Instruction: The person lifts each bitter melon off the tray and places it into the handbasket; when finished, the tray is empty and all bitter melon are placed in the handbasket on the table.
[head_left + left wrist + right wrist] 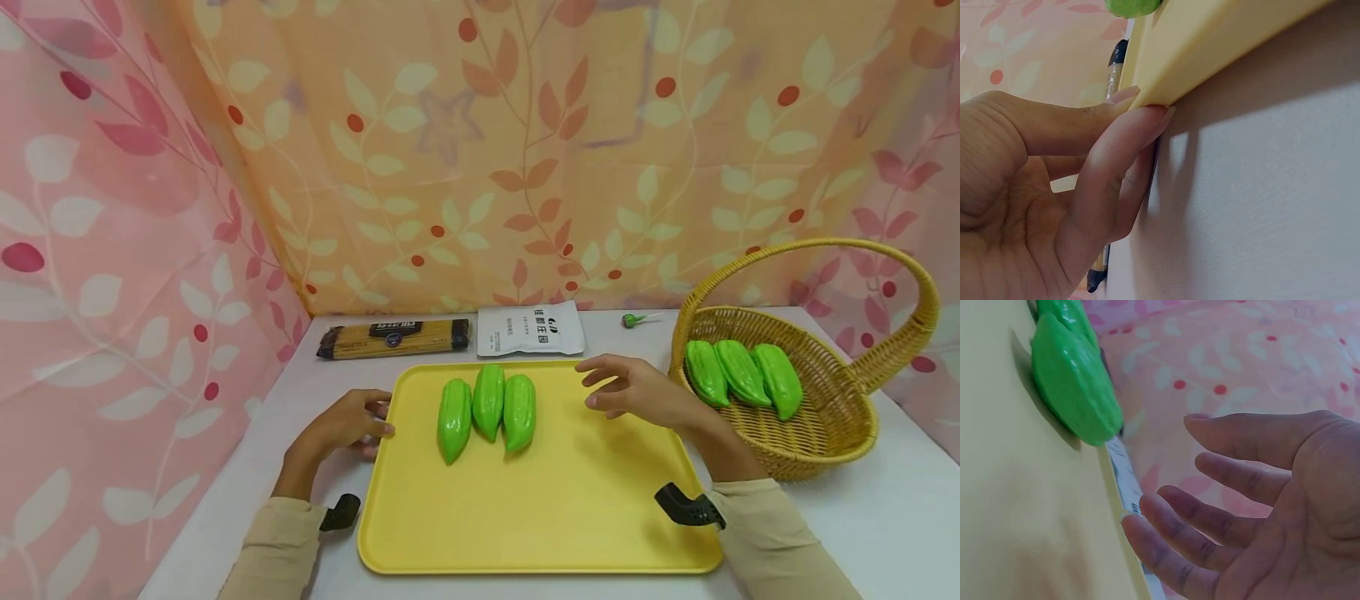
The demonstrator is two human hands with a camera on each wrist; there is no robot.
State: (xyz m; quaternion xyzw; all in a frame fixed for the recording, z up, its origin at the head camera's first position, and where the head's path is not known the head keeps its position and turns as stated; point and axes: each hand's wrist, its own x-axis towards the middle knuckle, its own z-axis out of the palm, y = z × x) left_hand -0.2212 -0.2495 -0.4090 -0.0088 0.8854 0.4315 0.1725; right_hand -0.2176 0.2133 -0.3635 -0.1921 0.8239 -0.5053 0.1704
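Note:
A yellow tray (540,500) lies on the white table with three green ridged gourds (487,408) side by side on its far half. My left hand (352,425) is at the tray's left rim; in the left wrist view its thumb and forefinger (1141,125) pinch the rim of the tray (1210,44). My right hand (637,392) hovers over the tray's far right corner, fingers spread and relaxed, holding nothing. In the right wrist view the right hand (1260,506) is apart from the nearest gourd (1072,394).
A wicker basket (825,433) with a tall handle stands at the right, holding three more green gourds (742,375). Behind the tray lie a spaghetti packet (393,337), a white pouch (531,329) and a small green lollipop (633,320). Patterned cloth walls enclose the table.

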